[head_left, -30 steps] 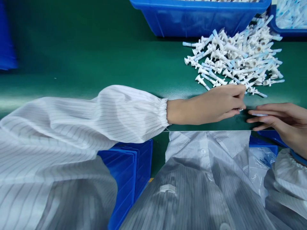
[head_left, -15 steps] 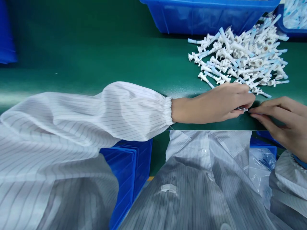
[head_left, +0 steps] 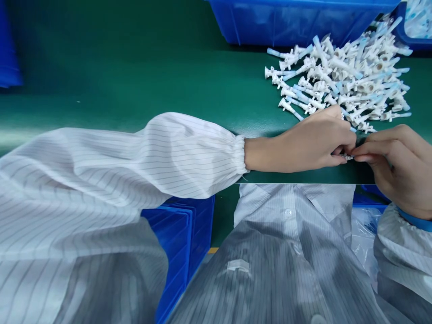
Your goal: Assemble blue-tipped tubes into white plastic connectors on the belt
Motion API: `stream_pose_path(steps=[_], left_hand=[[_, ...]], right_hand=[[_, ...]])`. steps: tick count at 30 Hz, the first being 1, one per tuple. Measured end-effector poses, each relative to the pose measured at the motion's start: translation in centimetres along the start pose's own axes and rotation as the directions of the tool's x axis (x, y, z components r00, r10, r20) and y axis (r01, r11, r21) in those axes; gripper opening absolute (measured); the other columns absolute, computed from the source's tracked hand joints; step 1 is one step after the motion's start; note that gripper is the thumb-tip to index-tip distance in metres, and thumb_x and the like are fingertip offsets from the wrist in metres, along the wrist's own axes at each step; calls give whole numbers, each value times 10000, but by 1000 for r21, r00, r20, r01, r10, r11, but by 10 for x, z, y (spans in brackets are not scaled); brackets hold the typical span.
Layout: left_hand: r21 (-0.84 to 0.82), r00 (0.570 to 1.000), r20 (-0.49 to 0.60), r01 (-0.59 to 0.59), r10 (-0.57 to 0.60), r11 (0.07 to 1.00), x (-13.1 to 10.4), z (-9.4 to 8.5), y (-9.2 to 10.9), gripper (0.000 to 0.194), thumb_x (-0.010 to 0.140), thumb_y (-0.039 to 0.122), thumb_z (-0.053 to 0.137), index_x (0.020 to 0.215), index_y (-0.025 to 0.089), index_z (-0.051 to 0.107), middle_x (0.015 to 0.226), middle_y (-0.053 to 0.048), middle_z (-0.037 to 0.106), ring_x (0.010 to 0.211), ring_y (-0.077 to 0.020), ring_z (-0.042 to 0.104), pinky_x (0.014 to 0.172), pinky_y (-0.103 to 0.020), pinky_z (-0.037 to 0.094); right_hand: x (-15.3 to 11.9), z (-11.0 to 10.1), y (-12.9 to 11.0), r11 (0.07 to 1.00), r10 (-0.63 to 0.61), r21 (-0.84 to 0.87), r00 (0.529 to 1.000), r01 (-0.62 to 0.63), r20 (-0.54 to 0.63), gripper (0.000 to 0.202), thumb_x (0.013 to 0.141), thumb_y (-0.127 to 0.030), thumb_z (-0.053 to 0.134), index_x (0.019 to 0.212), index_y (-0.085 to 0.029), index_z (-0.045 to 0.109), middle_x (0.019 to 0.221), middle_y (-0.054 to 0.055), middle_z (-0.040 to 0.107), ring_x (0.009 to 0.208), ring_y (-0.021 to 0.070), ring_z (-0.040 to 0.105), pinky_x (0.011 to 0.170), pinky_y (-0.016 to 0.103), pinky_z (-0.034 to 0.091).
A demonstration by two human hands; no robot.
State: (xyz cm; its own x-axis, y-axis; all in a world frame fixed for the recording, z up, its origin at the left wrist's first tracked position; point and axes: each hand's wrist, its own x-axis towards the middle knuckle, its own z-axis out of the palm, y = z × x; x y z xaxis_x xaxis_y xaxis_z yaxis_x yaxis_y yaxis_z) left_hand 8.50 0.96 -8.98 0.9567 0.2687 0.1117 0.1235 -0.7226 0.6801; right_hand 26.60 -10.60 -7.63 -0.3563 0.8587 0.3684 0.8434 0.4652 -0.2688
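Near the table's front edge, my left hand (head_left: 313,141) pinches a small whitish part (head_left: 347,157) whose end shows past the fingertips; the rest of it is hidden in the hand. From the right, the thumb and fingers of my right hand (head_left: 401,164) close together at that same end. Whatever lies between the right fingertips is too small to make out. Just behind both hands lies a loose pile of white plastic fittings (head_left: 351,76) with pale blue tube ends.
A blue bin (head_left: 286,22) stands behind the pile, and another blue tray (head_left: 416,45) is at the far right corner. Blue crates (head_left: 178,238) and a clear plastic bag (head_left: 364,238) sit below the green table (head_left: 135,81).
My right hand has moved left and its fingertips now meet the end of the small part. My left hand has shifted only slightly to the right.
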Motion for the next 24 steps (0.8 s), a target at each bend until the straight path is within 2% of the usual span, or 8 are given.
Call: stream_pose_path(steps=[8,12,16,24], left_hand=[[20,999,33,24,-24,1000,3,-2,2,173,961,279,627,862,176,724,786,3,649,992,-182,527,930,-309,417],[-51,1000,9,13,-13,999,3,-1,-1,195,929,252,661,773,149,716,740,-9,646,952,-171,528,896,-296,415],[-104,1000,-16,20,-22,994,3,-1,-2,228,909,222,648,692,168,692,686,7,642,867,-161,522,861,-301,411],[-91,999,-41,18,-21,996,3,1,-2,224,896,202,624,691,173,709,652,7,631,783,-151,473,802,-298,390]], right_hand=[[-2,1,9,995,23,102,1000,-23,7,120,997,-108,566,983,-226,586,912,19,637,783,135,633,682,284,496],[0,1,11,990,-19,138,999,13,37,134,991,-105,565,1007,-236,592,919,25,643,782,144,632,674,289,497],[5,0,11,986,-60,157,995,47,82,166,983,-66,545,1007,-225,588,922,38,650,797,152,639,677,296,506],[8,-9,12,986,-105,141,986,87,128,165,984,-76,567,1028,-231,599,954,39,674,814,141,662,685,274,519]])
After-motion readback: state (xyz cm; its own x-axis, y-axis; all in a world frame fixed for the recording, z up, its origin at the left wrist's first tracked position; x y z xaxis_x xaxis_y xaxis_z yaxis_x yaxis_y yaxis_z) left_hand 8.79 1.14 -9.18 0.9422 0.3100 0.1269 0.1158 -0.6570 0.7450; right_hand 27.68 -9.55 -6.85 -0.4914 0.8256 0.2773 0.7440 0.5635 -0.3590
